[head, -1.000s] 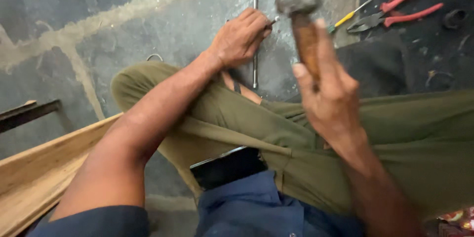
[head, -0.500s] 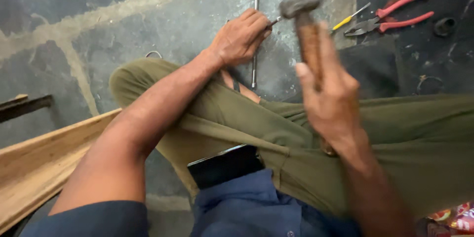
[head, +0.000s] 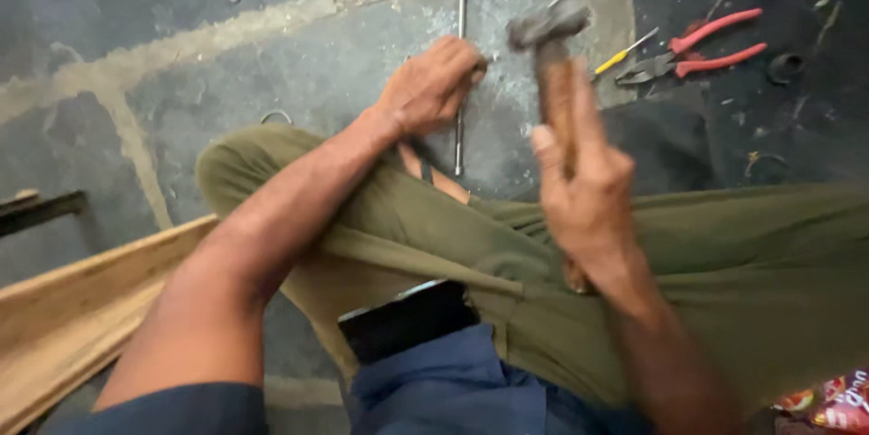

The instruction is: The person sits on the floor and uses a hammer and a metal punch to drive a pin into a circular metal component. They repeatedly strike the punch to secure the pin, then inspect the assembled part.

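Observation:
I sit on a stone floor with my legs in olive trousers. My right hand (head: 587,195) grips the wooden handle of a hammer (head: 549,46), its metal head raised and blurred above the floor. My left hand (head: 433,84) is closed over something small on the floor, right beside the shaft of a T-shaped metal rod (head: 461,64); what it pinches is hidden by the fingers. The hammer head hangs just to the right of my left hand.
Red-handled pliers (head: 697,47) and a yellow-handled screwdriver (head: 623,55) lie on the dark floor at the upper right, with a small black ring (head: 784,66) beyond them. A wooden plank (head: 81,308) lies at the lower left. A metal ring (head: 276,114) sits by my knee.
The hammer head has shifted slightly in my right hand and blurs with motion. My left hand stays in place by the T-shaped rod.

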The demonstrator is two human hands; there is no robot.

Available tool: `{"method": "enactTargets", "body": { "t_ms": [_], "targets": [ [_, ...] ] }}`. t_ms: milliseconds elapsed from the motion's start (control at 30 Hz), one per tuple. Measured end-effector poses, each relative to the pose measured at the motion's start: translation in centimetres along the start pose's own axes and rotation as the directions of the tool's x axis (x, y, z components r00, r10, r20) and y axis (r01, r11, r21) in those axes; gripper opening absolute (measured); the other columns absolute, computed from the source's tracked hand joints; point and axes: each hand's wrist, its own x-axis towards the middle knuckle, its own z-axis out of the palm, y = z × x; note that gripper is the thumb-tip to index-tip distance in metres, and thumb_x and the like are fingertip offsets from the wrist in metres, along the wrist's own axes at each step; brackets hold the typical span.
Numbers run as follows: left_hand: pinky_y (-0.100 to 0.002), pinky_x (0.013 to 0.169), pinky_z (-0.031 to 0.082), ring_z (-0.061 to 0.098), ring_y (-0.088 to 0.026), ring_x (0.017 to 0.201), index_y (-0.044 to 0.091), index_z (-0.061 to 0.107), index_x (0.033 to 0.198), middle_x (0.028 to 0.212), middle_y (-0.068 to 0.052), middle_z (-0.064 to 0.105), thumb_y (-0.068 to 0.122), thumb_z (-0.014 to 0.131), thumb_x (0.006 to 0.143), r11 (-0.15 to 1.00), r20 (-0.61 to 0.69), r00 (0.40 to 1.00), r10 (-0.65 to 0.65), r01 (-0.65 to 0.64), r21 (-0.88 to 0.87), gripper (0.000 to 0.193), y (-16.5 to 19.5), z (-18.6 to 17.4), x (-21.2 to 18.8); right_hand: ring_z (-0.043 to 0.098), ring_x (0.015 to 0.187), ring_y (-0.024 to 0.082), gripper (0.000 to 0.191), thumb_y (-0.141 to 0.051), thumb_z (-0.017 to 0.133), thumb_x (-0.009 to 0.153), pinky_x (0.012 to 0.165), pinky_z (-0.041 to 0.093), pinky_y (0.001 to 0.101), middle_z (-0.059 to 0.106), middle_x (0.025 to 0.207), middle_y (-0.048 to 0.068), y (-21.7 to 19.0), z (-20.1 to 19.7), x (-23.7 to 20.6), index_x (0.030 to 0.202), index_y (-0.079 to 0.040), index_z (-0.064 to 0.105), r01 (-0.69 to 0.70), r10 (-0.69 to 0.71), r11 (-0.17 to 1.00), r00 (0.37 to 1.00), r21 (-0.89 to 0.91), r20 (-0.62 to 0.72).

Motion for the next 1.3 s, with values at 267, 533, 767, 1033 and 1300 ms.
{"method": "enactTargets", "body": {
  "t_ms": [267,533,767,1033,1300],
  "targets": [
    [-0.046,0.087,0.052,0.062,-0.039,0.102,0.006,0.06,0.115,0.106,-0.016,0.062,0.014,0.061,0.106,1.0,-0.071,0.997,-0.022,0.022,-0.011,0.012,-0.6,0.8,0.3,0.069,0.069,0.02,0.058,-0.021,0.059,0.115,0.066,0.055,0.0349,0.068,0.086,0.015,0.4,-1.5,0.6,0.164,-0.001,0.035,-0.147,0.147,0.984,0.989,0.104,0.012],
    [-0.045,0.082,0.052,0.064,-0.038,0.097,0.005,0.062,0.113,0.103,-0.016,0.064,0.014,0.062,0.104,0.998,-0.004,0.998,-0.07,0.07,-0.01,0.012,0.3,0.3,0.4,0.078,0.094,0.026,0.054,-0.022,0.06,0.119,0.081,0.06,0.0341,0.072,0.12,0.023,1.3,-0.3,-0.1,0.161,0.0,0.033,-0.018,0.014,0.996,0.999,0.09,0.04],
    [-0.045,0.078,0.053,0.064,-0.038,0.092,0.004,0.061,0.114,0.101,-0.016,0.063,0.013,0.063,0.104,1.0,-0.039,0.999,-0.017,0.017,0.002,0.014,0.6,0.2,0.4,0.077,0.087,0.024,0.058,-0.02,0.06,0.114,0.076,0.059,0.0352,0.075,0.113,0.021,1.0,-0.7,0.1,0.162,0.001,0.034,-0.094,0.087,0.986,0.994,0.136,0.059],
    [-0.045,0.077,0.052,0.064,-0.037,0.089,0.006,0.062,0.111,0.095,-0.015,0.062,0.013,0.062,0.105,0.999,0.003,0.999,-0.036,0.036,0.007,0.009,0.5,0.5,0.5,0.077,0.088,0.021,0.056,-0.021,0.06,0.119,0.077,0.06,0.0338,0.075,0.113,0.02,0.8,-1.0,-0.1,0.164,-0.001,0.032,-0.025,0.02,0.993,0.999,0.117,0.042],
    [-0.046,0.076,0.051,0.063,-0.038,0.09,0.004,0.059,0.109,0.095,-0.016,0.061,0.014,0.063,0.104,0.998,0.037,0.998,-0.05,0.049,0.038,0.012,0.6,0.3,0.3,0.076,0.089,0.031,0.058,-0.017,0.063,0.112,0.076,0.057,0.0404,0.071,0.101,0.024,0.3,-0.6,0.5,0.161,-0.002,0.036,-0.033,0.026,0.998,0.992,0.053,0.121]
  ]
}}
